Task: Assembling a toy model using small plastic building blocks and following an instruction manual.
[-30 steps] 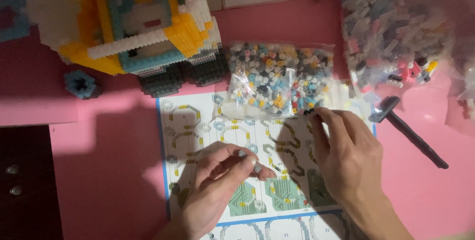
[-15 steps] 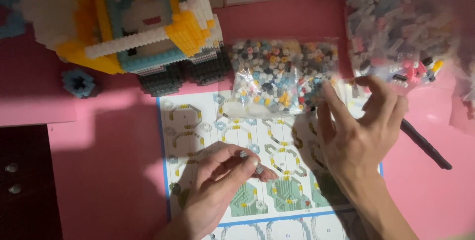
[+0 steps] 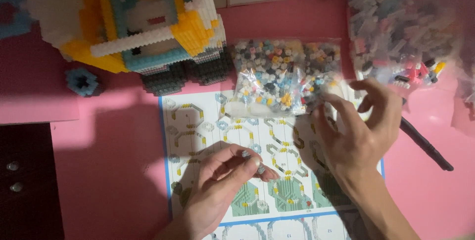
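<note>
My left hand rests on a printed instruction sheet and pinches a small pale block piece between thumb and fingertips. My right hand hovers over the sheet's right side, fingers spread, with its fingertips at the lower right corner of a clear bag of small mixed-colour blocks. Whether those fingers hold a piece I cannot tell. The bag lies on the sheet's top edge.
A large yellow, white and teal block model stands at the back left, a small blue block flower beside it. A second bag of blocks lies at the back right. A black tool lies right of my right hand. The table is pink.
My right hand has lifted off the sheet, moved up and right, and spread its fingers at the bag's corner. My left hand has stayed in place with its piece.
</note>
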